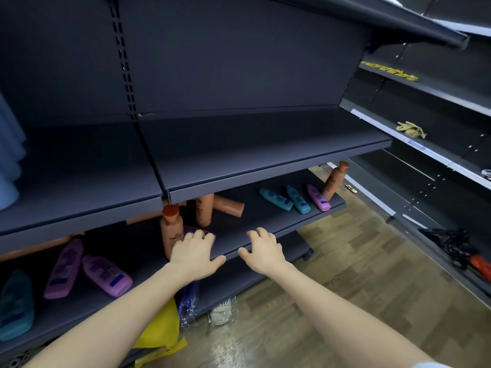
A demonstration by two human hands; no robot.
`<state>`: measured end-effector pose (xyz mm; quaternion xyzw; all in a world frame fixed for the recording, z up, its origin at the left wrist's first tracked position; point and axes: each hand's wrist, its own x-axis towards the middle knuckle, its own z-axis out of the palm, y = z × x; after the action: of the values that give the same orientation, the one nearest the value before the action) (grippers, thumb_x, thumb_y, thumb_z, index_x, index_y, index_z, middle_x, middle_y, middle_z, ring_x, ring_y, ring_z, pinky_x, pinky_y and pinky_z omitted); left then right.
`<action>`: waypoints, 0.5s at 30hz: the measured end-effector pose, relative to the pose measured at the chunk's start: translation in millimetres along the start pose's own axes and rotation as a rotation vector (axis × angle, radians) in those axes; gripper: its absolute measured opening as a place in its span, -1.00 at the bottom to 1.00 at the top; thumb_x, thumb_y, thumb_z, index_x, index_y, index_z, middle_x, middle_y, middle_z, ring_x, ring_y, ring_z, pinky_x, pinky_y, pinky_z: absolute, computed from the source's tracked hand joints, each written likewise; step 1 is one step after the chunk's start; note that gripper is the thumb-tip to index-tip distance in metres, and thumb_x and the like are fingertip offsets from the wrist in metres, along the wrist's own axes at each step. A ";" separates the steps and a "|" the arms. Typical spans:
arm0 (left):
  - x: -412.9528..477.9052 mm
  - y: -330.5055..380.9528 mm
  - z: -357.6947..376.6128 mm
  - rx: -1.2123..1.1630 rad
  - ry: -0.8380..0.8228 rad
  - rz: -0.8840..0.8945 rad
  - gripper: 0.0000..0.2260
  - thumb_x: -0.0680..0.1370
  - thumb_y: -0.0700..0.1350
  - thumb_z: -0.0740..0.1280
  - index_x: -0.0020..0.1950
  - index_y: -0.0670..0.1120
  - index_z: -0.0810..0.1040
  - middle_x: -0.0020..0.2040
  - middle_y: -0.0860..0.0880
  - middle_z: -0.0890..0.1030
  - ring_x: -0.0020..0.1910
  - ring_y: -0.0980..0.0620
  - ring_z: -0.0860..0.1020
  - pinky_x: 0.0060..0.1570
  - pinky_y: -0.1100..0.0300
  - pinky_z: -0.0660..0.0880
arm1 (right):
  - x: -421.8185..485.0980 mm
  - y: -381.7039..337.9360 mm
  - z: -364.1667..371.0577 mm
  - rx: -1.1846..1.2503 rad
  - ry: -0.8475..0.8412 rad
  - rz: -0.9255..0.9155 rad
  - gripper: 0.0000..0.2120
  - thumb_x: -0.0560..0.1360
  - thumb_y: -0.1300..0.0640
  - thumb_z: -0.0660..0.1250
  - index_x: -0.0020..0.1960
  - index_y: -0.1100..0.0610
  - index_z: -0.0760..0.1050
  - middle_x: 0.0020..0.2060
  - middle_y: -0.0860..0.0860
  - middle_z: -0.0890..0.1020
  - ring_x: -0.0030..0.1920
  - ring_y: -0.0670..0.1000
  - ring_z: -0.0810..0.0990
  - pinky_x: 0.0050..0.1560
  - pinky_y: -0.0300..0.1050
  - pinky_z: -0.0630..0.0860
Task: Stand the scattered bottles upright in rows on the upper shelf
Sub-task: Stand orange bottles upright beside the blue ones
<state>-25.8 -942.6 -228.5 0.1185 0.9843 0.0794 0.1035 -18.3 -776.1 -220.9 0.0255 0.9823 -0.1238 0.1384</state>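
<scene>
**Both hands at the lower shelf, where the bottles lie**

My left hand is on a purple bottle on the lower shelf. Its fingers are bent over the bottle's top and its thumb stretches along the shelf's front edge. Most of that bottle is hidden, so I cannot tell whether the fingers clasp it or only rest there. My right hand is released and holds nothing, with its bent fingertips set on the same front edge, just right of the left thumb.

Just left of the left hand a tall brown bottle stands upright with its cap on. Farther in, a second brown bottle stands with its top hidden behind the lip of the upper shelf. A fallen brown bottle lies on its side beside it.

Toward the far right of the lower shelf, one teal bottle, a second teal bottle and a small purple bottle lie flat side by side. A leaning brown bottle stands at the shelf's end.

In the left bay, near me, a long purple bottle and a squat purple bottle lie flat. A big teal bottle lies at the far left.

On the floor below are a yellow bag and a glass jar.
</scene>
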 end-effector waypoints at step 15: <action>31.0 18.1 13.1 -0.041 -0.047 -0.201 -0.46 0.52 0.26 0.17 0.37 -0.05 0.32 0.30 -0.08 0.40 0.30 -0.11 0.36 0.16 0.06 0.39 | 54.3 24.3 1.8 -0.040 -0.108 -0.165 -0.47 0.59 -0.08 0.15 0.48 0.10 0.18 0.47 0.08 0.18 0.44 0.18 0.16 0.37 0.17 0.22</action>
<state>-48.4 -915.8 -243.6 0.0189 0.9868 0.0859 0.1362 -67.9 -752.1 -243.3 -0.0648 0.9744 -0.1163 0.1813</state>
